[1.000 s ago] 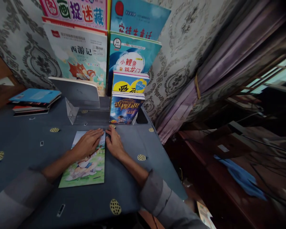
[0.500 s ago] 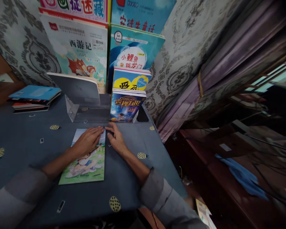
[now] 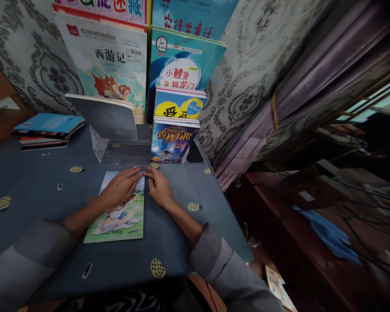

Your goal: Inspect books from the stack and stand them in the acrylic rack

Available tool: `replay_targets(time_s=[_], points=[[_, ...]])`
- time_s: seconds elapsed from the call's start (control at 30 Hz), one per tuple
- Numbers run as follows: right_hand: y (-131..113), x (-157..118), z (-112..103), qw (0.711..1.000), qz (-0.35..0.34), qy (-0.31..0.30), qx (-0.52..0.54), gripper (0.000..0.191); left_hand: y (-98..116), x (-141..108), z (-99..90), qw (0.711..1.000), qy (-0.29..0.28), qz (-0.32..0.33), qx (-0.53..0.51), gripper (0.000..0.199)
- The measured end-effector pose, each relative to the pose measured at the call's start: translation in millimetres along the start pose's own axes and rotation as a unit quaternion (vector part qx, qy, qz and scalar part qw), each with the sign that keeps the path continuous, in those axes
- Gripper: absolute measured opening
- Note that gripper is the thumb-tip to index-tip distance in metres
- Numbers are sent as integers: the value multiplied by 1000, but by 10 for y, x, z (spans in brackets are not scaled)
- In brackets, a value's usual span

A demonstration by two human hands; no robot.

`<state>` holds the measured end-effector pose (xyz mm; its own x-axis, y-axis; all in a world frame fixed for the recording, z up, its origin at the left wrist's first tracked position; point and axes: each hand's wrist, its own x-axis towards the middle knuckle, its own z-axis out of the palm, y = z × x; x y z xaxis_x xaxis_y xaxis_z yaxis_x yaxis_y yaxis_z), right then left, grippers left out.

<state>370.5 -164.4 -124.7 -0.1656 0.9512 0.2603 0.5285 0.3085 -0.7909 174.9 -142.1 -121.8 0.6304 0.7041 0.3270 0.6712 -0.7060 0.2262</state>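
Head view | Slim green-and-blue illustrated paper book (image 3: pixel 125 223) flat on dark blue cloth-covered bench (image 3: pixel 29 177); title mostly covered | Left hand (image 3: pixel 120 189): palm down on it, grip open, nothing grasped | Right hand (image 3: pixel 159 187): at its top right corner, grip open, empty | White paperback (image 3: pixel 112 69) behind reads 西游记; teal paperback (image 3: pixel 182 71), 小鲤鱼跳龙门.

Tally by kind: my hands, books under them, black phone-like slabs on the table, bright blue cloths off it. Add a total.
Hands (left hand, right hand): 2
Book: 1
Black slab: 1
Bright blue cloth: 1
Total: 5
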Motion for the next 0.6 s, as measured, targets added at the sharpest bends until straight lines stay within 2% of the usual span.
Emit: replay_targets(time_s=[0.13, 0.33, 0.43, 0.6], points=[[-44, -10, -8, 999, -3, -13, -36, 52, 49, -26, -49, 1000, 6, 26, 2, 39], [-100, -23, -16, 996, -8, -31, -79, 49, 221, -147, -129, 993, 24, 116, -14, 37], [-111, -23, -26, 995, -10, -41, -94, 45, 367, -283, -189, 989, 25, 144, -21, 37], [-122, -46, -29, 993, -17, -44, -109, 37, 626, -621, -308, 986, -10, 162, -47, 34]])
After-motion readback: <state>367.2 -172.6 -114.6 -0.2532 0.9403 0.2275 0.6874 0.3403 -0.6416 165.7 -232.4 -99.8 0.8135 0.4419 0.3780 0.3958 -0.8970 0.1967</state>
